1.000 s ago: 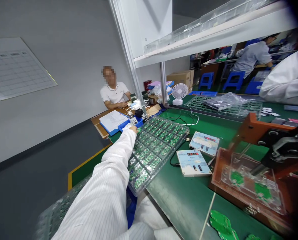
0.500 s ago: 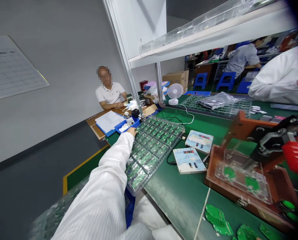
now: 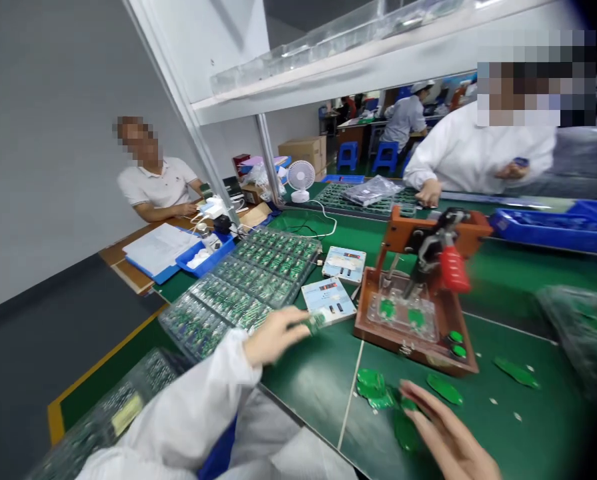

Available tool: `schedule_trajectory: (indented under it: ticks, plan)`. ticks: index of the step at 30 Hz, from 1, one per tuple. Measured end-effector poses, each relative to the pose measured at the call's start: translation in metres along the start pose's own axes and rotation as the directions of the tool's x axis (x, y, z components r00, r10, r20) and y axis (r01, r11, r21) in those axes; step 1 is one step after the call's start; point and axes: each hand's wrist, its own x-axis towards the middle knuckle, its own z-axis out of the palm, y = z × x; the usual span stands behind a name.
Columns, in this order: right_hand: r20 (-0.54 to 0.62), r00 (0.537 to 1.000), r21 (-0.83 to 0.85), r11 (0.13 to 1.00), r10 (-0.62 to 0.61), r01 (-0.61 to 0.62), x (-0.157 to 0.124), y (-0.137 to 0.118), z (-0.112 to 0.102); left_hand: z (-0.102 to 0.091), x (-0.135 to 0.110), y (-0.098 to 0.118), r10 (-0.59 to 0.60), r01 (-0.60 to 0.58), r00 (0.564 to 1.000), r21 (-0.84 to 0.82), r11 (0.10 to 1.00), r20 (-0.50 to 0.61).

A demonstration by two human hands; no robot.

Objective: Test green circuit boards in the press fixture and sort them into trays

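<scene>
At twelve o'clock, going from the near edge of the desk, the left hand is pinched narrow on a small green circuit board, right in front of a white display box. The right hand, more like two o'clock, has its fingers curled in close at a loose green piece; it's too smeary to tell if that's gripped or just touched. More flat green pieces lie next to it, with the wooden fixture at one o'clock and the tray of boards around eleven. My guess is the board weighs next to nothing and it's stiff, kinda slick, easy to damage. I'd take it by two opposite edges with a light pinch, keeping fingertips off the face. Wouldn't flex it either, it'd probably crack before it bends.
</scene>
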Motion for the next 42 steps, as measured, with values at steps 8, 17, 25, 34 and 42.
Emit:
schedule_trajectory:
  ticks: [8,17,25,34,42]
  plan:
    - [0.172,0.983,0.321,0.939,0.069,-0.122,-0.005,-0.020,0.038,0.101,-0.026,0.068,0.088,-0.052,0.964,-0.145,0.988,0.251]
    - [0.076,0.992,0.269,0.956,0.104,-0.121,-0.017,-0.013,0.030,0.115,-0.022,0.066,0.157,-0.122,0.944,-0.137,0.983,0.290]
    - [-0.206,0.978,-0.012,1.000,-0.023,0.021,-0.015,0.000,-0.014,0.102,-0.006,0.038,0.235,-0.237,0.966,0.006,0.971,0.105]
    - [-0.053,0.838,-0.658,0.651,-0.543,0.380,0.003,0.011,-0.035,0.134,0.016,0.019,0.528,-0.494,0.841,0.227,0.839,-0.121]
    - [0.131,0.914,-0.579,0.718,-0.384,0.385,-0.017,0.013,-0.037,0.128,0.001,0.026,0.489,-0.478,0.866,0.106,0.872,-0.111]
